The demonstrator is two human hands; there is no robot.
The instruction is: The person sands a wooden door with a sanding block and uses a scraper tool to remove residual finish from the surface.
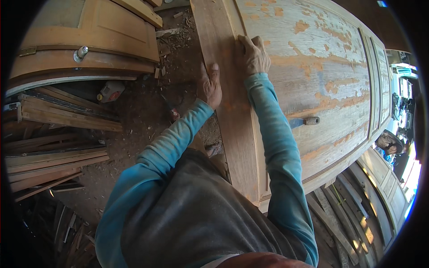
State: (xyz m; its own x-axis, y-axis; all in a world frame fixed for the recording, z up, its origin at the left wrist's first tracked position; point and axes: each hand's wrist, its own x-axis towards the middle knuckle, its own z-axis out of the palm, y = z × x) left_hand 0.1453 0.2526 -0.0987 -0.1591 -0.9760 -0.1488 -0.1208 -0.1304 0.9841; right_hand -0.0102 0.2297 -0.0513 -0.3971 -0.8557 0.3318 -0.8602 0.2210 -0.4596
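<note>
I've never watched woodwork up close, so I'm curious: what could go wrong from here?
Splinters might catch the bare left hand and right hand at the wooden door. The scraper, lying loose on it, could slide off if the door is jolted. Wood scraps on the floor might trip someone.

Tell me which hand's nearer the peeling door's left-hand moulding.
Right. Right hand is at the moulding; left hand is farther left, at the outer edge of the door.
</note>
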